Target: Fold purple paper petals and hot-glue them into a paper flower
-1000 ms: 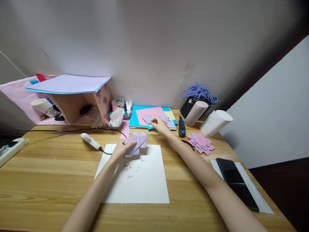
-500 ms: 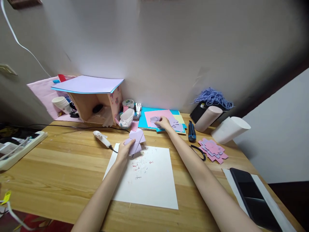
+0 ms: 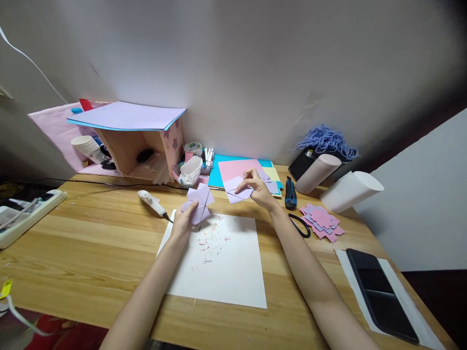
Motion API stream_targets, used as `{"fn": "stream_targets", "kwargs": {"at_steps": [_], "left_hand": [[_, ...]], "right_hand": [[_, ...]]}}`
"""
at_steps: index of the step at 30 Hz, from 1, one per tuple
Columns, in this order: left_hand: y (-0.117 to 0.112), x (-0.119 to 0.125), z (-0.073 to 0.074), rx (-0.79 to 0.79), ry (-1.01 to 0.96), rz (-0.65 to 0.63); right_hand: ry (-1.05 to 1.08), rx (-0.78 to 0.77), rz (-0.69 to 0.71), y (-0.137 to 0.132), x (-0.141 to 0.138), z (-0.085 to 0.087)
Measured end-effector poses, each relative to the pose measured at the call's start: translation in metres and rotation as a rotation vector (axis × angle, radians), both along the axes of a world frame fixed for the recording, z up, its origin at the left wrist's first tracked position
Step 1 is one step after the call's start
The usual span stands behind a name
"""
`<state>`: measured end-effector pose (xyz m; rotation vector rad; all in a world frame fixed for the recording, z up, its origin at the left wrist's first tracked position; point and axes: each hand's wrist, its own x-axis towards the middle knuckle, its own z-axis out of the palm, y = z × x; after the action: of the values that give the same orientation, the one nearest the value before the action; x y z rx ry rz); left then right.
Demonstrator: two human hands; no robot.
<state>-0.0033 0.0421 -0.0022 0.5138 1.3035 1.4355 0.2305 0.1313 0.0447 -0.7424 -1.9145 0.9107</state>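
My left hand (image 3: 182, 218) is closed on a lilac paper cutout (image 3: 202, 200) with notched edges and dark lines, above the top of a stained white sheet (image 3: 226, 272). Between the fingers of my right hand (image 3: 257, 188) is a second piece, a lilac paper square (image 3: 233, 188) with dark lines. It hangs in front of a stack of coloured paper (image 3: 233, 167), on which other lilac pieces (image 3: 270, 186) lie. Layered pink and lilac paper flowers (image 3: 321, 221) rest on the table to the right.
A white glue gun (image 3: 151, 203) lies left of the sheet. Right of the paper stack are a blue utility knife (image 3: 291, 193), a black-handled tool (image 3: 299, 226) and white paper rolls (image 3: 317, 174). A phone (image 3: 381, 294) lies at right; a cardboard box (image 3: 175, 146) stands at back left.
My right hand has lifted the lilac paper square off the stack and drawn it nearer. The left hand, with its cutout, has shifted slightly left and up in view. The camera view has shifted slightly.
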Motion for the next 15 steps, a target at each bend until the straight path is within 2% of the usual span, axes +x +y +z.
{"fn": "stream_targets", "kwargs": {"at_steps": [3, 9, 15], "left_hand": [[-0.002, 0.002, 0.003, -0.028, -0.018, 0.010], [-0.004, 0.005, 0.005, -0.022, -0.080, -0.057], [-0.007, 0.008, 0.011, -0.046, -0.124, -0.135]], "right_hand": [[-0.031, -0.035, 0.097, -0.005, 0.001, -0.001], [-0.133, -0.053, 0.337, -0.014, -0.009, -0.003], [-0.145, -0.064, 0.385, -0.018, -0.017, -0.005]]}}
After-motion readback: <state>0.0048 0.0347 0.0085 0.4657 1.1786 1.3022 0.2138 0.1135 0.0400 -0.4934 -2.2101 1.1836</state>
